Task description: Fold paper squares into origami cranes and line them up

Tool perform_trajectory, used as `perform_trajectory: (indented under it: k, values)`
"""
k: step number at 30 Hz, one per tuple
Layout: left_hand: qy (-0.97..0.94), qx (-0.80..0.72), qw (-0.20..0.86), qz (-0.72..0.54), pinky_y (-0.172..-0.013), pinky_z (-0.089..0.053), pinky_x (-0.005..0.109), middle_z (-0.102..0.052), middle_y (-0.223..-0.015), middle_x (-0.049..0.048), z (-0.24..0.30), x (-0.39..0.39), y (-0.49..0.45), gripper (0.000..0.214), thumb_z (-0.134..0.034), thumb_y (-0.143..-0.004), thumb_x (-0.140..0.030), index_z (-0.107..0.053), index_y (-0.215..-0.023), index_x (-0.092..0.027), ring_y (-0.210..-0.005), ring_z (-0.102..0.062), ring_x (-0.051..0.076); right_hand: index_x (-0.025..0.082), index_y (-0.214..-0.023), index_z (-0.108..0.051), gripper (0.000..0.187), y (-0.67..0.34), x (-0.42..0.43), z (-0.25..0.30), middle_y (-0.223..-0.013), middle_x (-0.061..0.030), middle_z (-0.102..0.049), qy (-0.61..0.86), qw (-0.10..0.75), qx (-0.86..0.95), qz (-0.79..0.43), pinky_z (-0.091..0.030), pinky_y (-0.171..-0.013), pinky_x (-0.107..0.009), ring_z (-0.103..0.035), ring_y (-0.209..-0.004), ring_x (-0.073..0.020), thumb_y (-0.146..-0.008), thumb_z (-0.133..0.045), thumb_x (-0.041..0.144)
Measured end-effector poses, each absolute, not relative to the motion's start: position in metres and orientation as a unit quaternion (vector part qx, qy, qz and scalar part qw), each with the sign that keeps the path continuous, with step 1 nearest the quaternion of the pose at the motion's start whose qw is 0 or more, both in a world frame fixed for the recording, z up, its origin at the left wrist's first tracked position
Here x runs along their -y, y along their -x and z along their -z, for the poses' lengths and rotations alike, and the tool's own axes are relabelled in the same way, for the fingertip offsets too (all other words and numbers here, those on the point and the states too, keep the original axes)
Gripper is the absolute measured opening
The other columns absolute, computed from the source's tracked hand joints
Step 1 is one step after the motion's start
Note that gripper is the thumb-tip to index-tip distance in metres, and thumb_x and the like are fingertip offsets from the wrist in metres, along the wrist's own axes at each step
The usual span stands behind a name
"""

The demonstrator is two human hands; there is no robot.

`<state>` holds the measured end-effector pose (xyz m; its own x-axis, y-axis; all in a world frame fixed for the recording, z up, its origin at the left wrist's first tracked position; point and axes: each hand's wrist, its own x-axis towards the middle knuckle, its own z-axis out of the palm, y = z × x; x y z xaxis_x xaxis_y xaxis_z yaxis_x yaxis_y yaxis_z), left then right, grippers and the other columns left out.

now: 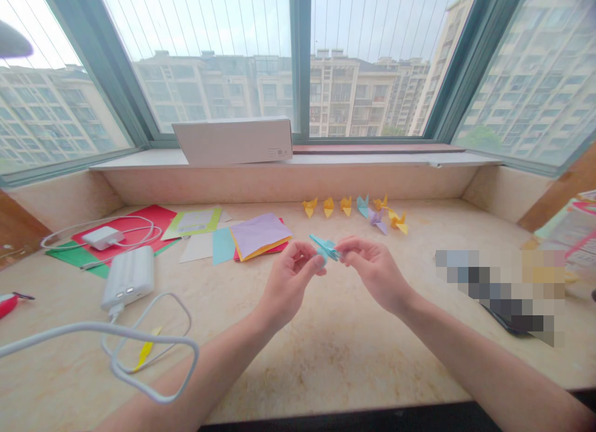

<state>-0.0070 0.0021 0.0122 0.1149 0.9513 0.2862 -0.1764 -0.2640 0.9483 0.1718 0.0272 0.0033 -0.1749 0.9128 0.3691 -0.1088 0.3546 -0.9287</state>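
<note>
Blue paper (325,245), folded small, up between your two hands over the counter (335,357). Likely near weightless, crisp at the creases, easy to crush or tear. Best hold: a light pinch where layers stack, off the thin points. Your left hand (286,286) pinches its left side, thumb against fingers; your right hand (378,274) has fingertips closed on the right end. Beyond: folded cranes (328,206). Leftward: loose sheets (257,232).

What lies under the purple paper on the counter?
Yellow-orange paper shows along the near edge of the purple paper, with red paper peeking out at right; anything fully covered can't be seen.
</note>
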Motion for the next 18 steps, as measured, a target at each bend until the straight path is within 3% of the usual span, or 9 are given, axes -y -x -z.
perform_trajectory:
  k: [7,18]
  values:
    - [-0.558,-0.338,0.484,-0.583,-0.069,-0.053,0.027,-0.061,-0.073,-0.0033,-0.016,0.001,0.005,0.025,-0.075,-0.082,-0.035,-0.056,-0.081,-0.019,-0.07,-0.062,0.013,0.023,-0.077,-0.074,0.006,-0.175,-0.035,-0.009,-0.069,0.0005,-0.062,0.341,0.604,0.497,-0.521,-0.041,-0.064,-0.031,-0.049,-0.065,-0.0141,-0.073,-0.076,0.028]
    - [-0.554,-0.327,0.504,-0.576,-0.073,-0.053,0.028,-0.065,-0.072,-0.0025,-0.017,0.001,0.006,0.026,-0.077,-0.081,-0.034,-0.055,-0.079,-0.019,-0.072,-0.064,0.013,0.024,-0.085,-0.074,0.017,-0.188,-0.046,-0.017,-0.082,-0.0005,-0.068,0.325,0.623,0.471,-0.534,-0.046,-0.067,-0.027,-0.058,-0.073,-0.0126,-0.071,-0.083,0.029]
